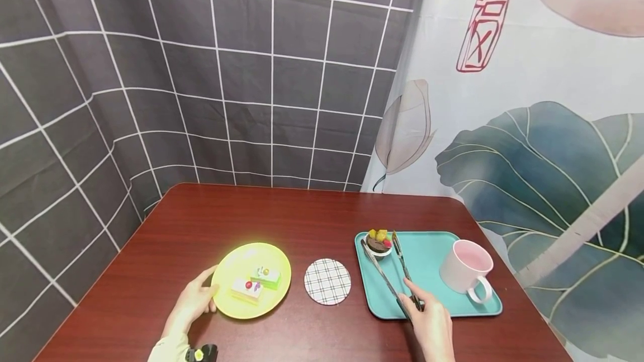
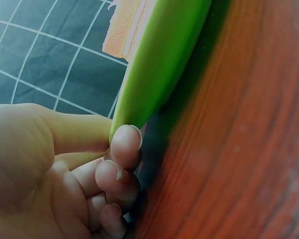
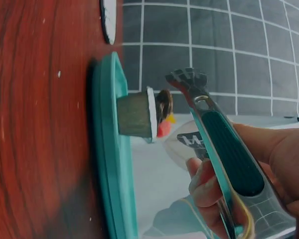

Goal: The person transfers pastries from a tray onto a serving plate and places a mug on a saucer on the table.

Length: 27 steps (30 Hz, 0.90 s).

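Metal tongs [image 3: 231, 149] gripped in right hand [image 1: 430, 323], tips spread near fruit-topped chocolate cupcake [image 1: 378, 244] — far-left corner of teal tray [image 1: 427, 261], close to rim. Left hand [image 1: 193, 298] pinches edge of yellow plate [image 1: 241, 264] — brown tabletop [image 1: 302, 211] shows between plate, coaster [image 1: 327, 281] and tray.

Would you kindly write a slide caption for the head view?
Left hand grips a yellow plate bearing two cakes; right hand holds tongs near a cupcake on a teal tray.

tongs [image 3: 230, 152] – shiny metal | table [image 1: 312, 217] glossy wood grain | backdrop [image 1: 297, 74] creased cloth | plate [image 1: 233, 264] – smooth, likely plastic (glare)
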### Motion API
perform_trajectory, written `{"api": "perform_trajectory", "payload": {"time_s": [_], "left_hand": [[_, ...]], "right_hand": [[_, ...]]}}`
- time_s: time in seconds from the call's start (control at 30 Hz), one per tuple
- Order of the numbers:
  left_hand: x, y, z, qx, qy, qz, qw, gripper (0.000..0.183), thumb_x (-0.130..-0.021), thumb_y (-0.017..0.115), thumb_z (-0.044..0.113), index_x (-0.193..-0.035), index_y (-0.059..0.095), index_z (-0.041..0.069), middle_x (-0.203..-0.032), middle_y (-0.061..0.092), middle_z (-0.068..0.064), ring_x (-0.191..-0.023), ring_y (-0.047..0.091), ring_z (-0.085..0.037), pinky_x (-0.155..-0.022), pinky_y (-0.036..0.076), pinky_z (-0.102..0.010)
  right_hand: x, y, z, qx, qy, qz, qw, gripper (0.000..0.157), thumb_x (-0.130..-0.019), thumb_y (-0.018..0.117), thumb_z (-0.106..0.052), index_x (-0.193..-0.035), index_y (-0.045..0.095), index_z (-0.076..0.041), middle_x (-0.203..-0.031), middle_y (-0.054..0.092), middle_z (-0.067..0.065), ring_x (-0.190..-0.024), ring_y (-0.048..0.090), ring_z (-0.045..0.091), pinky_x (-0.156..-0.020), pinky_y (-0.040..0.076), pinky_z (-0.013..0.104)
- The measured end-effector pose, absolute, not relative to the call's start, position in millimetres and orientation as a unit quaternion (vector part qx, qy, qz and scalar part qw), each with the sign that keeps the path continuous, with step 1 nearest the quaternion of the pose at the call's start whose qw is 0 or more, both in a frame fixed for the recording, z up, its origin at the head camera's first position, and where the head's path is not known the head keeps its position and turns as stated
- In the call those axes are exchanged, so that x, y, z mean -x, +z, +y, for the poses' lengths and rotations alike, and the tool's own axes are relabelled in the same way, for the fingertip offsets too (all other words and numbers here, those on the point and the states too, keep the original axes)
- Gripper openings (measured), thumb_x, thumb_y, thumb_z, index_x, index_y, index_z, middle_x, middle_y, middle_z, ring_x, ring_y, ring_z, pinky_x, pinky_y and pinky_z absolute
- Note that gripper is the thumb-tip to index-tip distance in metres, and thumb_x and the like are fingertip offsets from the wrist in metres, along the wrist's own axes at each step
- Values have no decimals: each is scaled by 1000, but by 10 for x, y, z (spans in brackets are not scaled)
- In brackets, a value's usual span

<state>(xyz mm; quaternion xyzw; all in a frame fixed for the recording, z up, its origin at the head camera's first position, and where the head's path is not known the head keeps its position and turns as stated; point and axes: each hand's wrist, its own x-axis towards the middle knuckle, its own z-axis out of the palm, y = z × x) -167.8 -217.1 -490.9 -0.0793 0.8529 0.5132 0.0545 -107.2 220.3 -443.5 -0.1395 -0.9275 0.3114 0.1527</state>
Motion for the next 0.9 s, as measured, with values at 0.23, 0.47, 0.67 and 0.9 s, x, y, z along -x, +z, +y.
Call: {"api": "perform_trajectory", "payload": {"time_s": [0.23,0.47,0.67,0.9], "left_hand": [[1684,-4926,-2172,80,515,851,53,54,-93,49,5,-144,36,-4,-52,50,0,-46,49,-13,-49,40,-24],[1672,-4908,-2176,71,512,854,54,52,-92,50,6,-142,39,-4,-53,50,0,-47,48,-12,-50,39,-24],[1646,-4884,-2175,69,518,851,62,52,-91,50,4,-142,40,-4,-53,48,-1,-49,46,-12,-51,38,-23],[1672,-4887,-2172,76,507,857,55,52,-93,50,6,-142,38,-4,-53,51,0,-46,48,-12,-50,38,-23]], "right_hand": [[1148,-4499,2329,138,307,-934,123,38,-86,71,-24,-123,68,-13,-105,71,18,-86,66,35,-75,48,49],[1286,-4597,2371,119,308,-940,87,38,-87,69,-22,-123,68,-11,-108,70,20,-100,64,38,-81,48,51],[1346,-4622,2333,117,310,-941,69,35,-93,61,-22,-126,65,-9,-119,66,22,-114,58,44,-90,45,56],[1359,-4631,2290,105,301,-945,75,49,-88,69,-35,-126,64,-5,-91,71,14,-80,63,30,-71,49,40]]}}
